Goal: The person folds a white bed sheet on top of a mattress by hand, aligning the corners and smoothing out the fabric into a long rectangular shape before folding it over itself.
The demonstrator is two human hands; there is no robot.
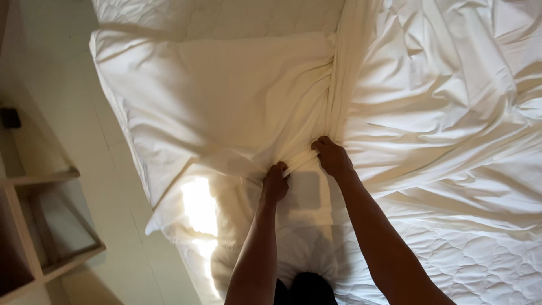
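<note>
While my left hand (275,183) and right hand (332,157) both pinch the bunched edge of the white sheet (248,107) at mid-bed, an uneven tug could slip it loose (the folds look slack) and drag it off the quilted mattress (480,265).

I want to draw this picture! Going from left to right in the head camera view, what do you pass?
Wooden shelf → floor → pillow → left hand → right hand → crumpled sheet. Both hands grip a bunched fold of white cloth.
</note>
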